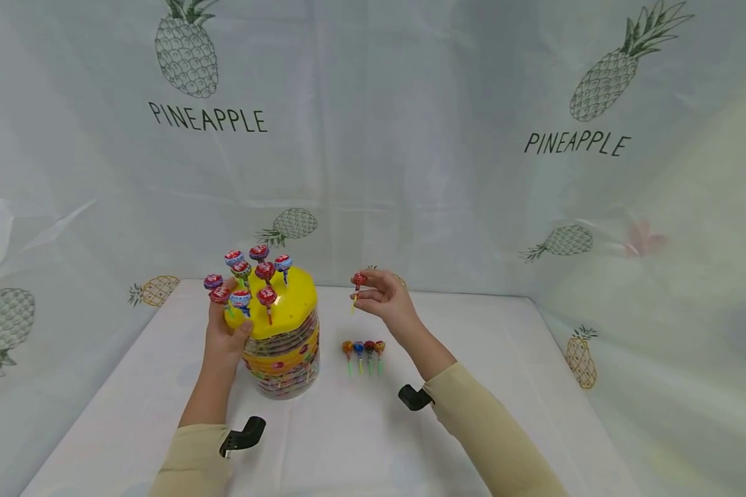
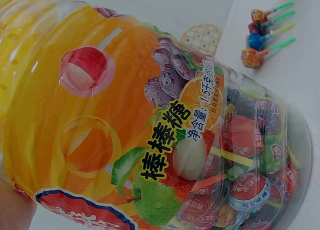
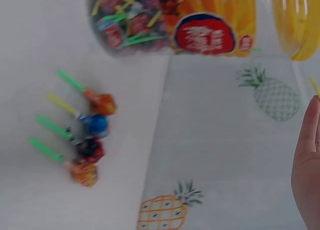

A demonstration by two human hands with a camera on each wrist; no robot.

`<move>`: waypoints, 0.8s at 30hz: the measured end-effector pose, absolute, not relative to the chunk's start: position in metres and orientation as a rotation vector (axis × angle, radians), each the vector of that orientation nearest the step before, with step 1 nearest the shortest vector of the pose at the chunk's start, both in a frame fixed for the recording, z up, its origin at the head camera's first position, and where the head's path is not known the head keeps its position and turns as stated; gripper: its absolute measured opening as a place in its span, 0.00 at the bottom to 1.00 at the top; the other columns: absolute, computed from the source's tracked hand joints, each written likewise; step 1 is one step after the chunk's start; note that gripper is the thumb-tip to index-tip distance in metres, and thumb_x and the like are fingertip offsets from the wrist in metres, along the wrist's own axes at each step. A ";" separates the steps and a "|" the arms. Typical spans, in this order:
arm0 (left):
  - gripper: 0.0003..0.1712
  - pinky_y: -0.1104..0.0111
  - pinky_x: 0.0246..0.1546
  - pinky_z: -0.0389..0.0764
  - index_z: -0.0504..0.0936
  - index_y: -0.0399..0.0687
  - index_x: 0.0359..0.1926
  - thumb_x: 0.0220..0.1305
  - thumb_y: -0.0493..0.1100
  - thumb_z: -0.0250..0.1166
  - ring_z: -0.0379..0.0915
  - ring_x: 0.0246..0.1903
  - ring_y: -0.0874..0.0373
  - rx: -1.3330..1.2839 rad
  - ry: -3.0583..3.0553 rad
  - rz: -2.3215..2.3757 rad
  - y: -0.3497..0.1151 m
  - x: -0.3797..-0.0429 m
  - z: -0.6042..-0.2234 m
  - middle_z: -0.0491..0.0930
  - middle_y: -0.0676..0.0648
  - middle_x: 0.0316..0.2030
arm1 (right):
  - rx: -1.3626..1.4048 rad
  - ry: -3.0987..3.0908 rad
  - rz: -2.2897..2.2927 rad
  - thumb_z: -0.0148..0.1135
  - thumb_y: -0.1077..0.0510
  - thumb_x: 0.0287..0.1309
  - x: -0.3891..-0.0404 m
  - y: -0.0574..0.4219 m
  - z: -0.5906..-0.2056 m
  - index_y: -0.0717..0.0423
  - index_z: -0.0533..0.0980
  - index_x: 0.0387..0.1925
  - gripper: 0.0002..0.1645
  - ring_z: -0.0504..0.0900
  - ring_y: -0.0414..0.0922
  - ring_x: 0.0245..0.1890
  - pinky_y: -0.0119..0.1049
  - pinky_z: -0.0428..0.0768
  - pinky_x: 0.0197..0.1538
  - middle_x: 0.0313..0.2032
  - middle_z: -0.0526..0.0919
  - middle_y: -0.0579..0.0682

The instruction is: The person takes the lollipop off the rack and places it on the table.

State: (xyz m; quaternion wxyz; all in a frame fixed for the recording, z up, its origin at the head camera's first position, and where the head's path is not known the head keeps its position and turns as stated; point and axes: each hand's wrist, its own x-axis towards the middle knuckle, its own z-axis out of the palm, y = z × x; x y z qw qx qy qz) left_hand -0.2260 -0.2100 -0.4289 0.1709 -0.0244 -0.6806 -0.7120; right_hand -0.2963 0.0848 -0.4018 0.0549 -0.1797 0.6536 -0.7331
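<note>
A clear ribbed jar (image 1: 280, 364) with a yellow lid (image 1: 295, 297) stands on the left of the table, wrapped lollipops packed inside. Several lollipops (image 1: 266, 270) stick up from the lid, heads upward. My left hand (image 1: 224, 342) holds the jar around the lid's left side; in the left wrist view only a bit of that hand (image 2: 15, 210) shows beside the label. Right of the jar, my right hand (image 1: 388, 300) pinches a red-wrapped lollipop (image 1: 358, 279) above the table, its yellow stick pointing down. The right wrist view shows just the stick's end (image 3: 314, 84) by the fingers.
A row of several lollipops (image 1: 369, 346) lies on the white table (image 1: 472, 386) to the right of the jar, sticks toward me. Behind the table hangs a pale curtain (image 1: 398, 172) printed with pineapples.
</note>
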 end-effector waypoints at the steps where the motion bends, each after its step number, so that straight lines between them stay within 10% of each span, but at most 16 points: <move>1: 0.38 0.81 0.56 0.68 0.53 0.72 0.74 0.70 0.43 0.58 0.52 0.68 0.50 -0.068 -1.928 -2.027 -0.211 -0.226 -0.429 0.52 0.49 0.72 | -0.522 1.990 -2.223 0.64 0.74 0.56 -0.296 0.087 -0.406 0.56 0.71 0.62 0.32 0.82 0.45 0.45 0.39 0.81 0.50 0.57 0.74 0.56; 24: 0.39 0.81 0.56 0.68 0.54 0.70 0.74 0.69 0.41 0.59 0.52 0.68 0.51 -0.102 -1.892 -2.064 -0.213 -0.228 -0.431 0.53 0.50 0.71 | -0.343 2.189 -1.844 0.65 0.70 0.57 -0.293 0.142 -0.494 0.58 0.73 0.62 0.30 0.82 0.58 0.48 0.37 0.82 0.47 0.54 0.78 0.57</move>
